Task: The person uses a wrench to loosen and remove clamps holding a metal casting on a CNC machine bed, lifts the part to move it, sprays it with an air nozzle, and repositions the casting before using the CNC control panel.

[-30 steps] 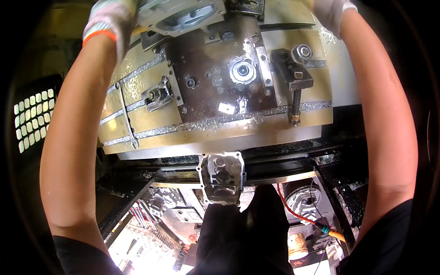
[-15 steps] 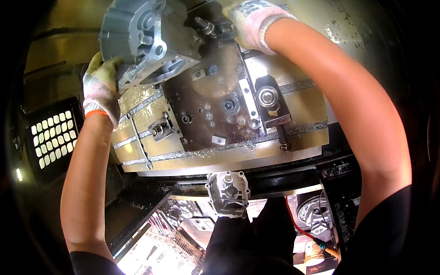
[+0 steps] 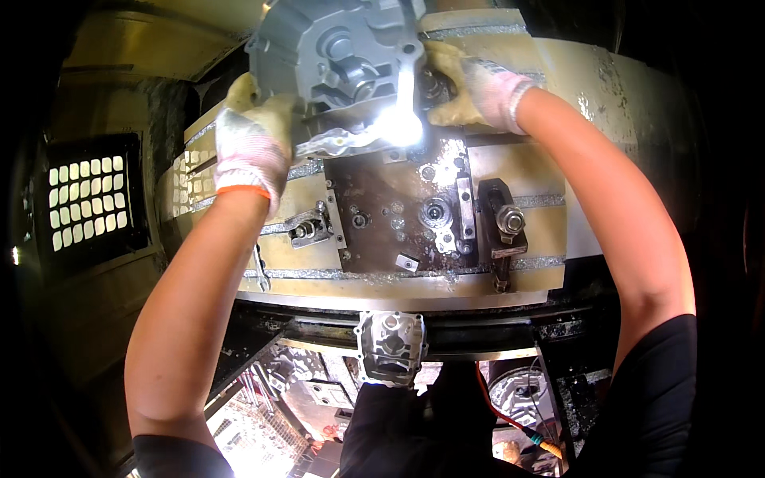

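Note:
A large grey metal gearbox housing [image 3: 327,68] is held up over the far part of the machine table, tilted. My gloved left hand [image 3: 259,131] grips its left edge; some fingers are hidden behind it. At the housing's right edge is my gloved right hand [image 3: 470,92], thumb and fingers apart in a curve. Its fingertips reach the edge; whether they press on it I cannot tell. A threaded clamp stud [image 3: 434,86] shows between them. Below lies a dark fixture plate [image 3: 382,195] with locating holes and small blocks.
A clamp [image 3: 504,227] stands right of the plate, a smaller clamp [image 3: 305,229] left. A wrench [image 3: 260,271] lies on the slotted table [image 3: 526,171]. Metal chips fill the slots. Another light-coloured casting [image 3: 390,346] is at the front edge by my body. An orange air hose [image 3: 498,410] hangs lower right.
The housing and my left hand have moved right over the plate. My right hand has come nearer, from the far clamp to the housing's right edge. The view has shifted somewhat.

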A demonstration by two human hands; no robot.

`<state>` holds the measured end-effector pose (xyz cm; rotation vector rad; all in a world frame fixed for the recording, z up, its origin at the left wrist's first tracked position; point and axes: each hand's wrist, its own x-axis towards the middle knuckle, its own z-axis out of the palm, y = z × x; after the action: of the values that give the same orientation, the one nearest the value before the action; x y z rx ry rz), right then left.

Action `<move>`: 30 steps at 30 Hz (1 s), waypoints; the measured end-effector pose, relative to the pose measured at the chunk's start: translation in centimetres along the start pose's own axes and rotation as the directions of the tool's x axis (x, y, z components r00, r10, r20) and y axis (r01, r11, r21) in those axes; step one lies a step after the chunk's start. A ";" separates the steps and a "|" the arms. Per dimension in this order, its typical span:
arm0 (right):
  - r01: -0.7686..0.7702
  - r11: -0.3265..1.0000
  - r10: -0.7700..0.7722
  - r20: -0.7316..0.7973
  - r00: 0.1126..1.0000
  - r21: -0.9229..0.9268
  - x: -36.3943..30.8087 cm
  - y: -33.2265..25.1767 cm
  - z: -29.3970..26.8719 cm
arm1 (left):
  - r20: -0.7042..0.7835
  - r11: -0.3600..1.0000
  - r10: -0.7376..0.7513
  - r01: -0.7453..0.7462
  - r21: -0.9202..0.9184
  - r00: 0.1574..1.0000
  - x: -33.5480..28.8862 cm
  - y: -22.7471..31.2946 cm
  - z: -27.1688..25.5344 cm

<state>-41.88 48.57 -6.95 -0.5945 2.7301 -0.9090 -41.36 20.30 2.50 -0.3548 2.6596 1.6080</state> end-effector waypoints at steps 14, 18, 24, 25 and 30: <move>-0.257 0.956 0.290 0.293 0.911 -0.144 0.9 -6.3 -5.7 | -0.047 0.989 0.039 -0.032 0.144 0.998 0.2 -0.5 0.2; -0.390 0.917 0.397 0.131 0.908 -0.082 1.6 -5.3 -3.0 | -0.093 0.971 -0.008 0.030 0.237 0.996 -0.9 1.5 0.9; -0.570 0.758 0.632 -0.139 0.762 0.318 1.5 -3.7 3.9 | -0.052 0.975 -0.066 0.075 0.211 0.996 0.0 -0.2 0.7; -0.620 0.753 0.647 -0.080 0.758 0.220 1.4 -3.5 3.3 | -0.041 0.980 -0.114 0.119 0.157 0.993 -0.3 0.0 0.7; -0.425 0.892 0.450 -0.218 0.866 0.153 -0.4 -6.3 -4.1 | -0.095 0.981 -0.105 0.119 0.152 0.990 0.8 -1.7 1.1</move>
<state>-40.88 46.29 0.11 0.1774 2.8247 -1.0439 -41.93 20.36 0.36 -0.5701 2.7506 1.3718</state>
